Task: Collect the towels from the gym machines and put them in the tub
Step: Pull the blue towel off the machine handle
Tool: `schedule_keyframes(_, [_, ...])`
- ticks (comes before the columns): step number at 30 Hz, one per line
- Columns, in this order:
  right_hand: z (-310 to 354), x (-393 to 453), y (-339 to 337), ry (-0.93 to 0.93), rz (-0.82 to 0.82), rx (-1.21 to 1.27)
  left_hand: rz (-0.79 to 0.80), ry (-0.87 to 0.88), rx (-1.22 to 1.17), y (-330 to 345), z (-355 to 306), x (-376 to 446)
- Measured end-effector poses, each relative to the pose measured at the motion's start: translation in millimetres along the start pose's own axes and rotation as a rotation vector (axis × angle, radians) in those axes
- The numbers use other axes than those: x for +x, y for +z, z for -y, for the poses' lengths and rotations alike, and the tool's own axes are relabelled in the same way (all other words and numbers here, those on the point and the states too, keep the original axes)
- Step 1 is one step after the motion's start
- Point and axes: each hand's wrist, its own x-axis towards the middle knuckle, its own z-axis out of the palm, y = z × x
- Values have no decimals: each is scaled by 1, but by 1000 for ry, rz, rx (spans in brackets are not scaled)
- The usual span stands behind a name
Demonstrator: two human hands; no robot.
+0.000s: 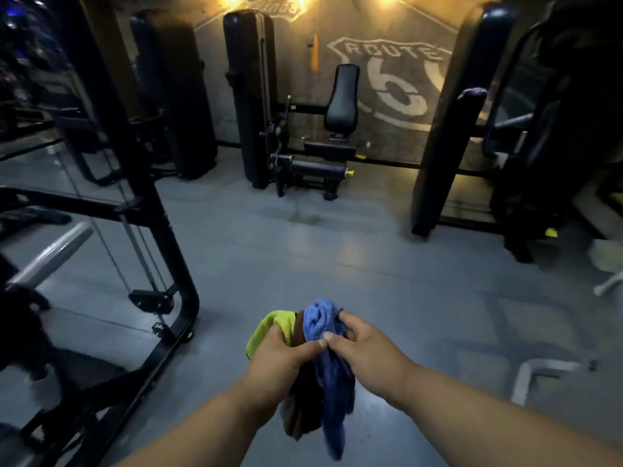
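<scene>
Blue towel (328, 358), bunched, both hands (283, 357) gripping

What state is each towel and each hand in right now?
Blue towel: bunched, gripped by both hands, hanging down.
Yellow-green towel: bunched in the left hand.
Brown towel: held in the left hand, dangling.
Right hand: pinching the blue towel.
Purple towel: draped on a machine, uncollected.

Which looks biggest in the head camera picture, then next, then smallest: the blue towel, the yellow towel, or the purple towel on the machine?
1. Blue towel, bunched in both hands.
2. Yellow towel, only partly showing behind the left hand.
3. Purple towel, draped on the far machine; it is much farther away, so its real size is unsure.
</scene>
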Motion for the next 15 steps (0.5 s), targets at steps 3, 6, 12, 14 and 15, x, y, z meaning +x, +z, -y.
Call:
schedule_keyframes(3, [7, 31, -17, 53, -114, 66, 106, -37, 54, -5, -6, 61])
schedule_keyframes(6, [12, 59, -40, 98, -216, 74, 219, -85, 56, 4, -14, 115])
schedule_keyframes(12, [15, 141, -100, 106, -305, 101, 294, -123, 49, 27, -32, 225])
schedule_keyframes(14, [18, 177, -122, 104, -316, 111, 301, -133, 62, 33, -42, 262])
schedule_keyframes(15, [20, 196, -133, 101, -318, 121, 291, -141, 67, 36, -48, 283])
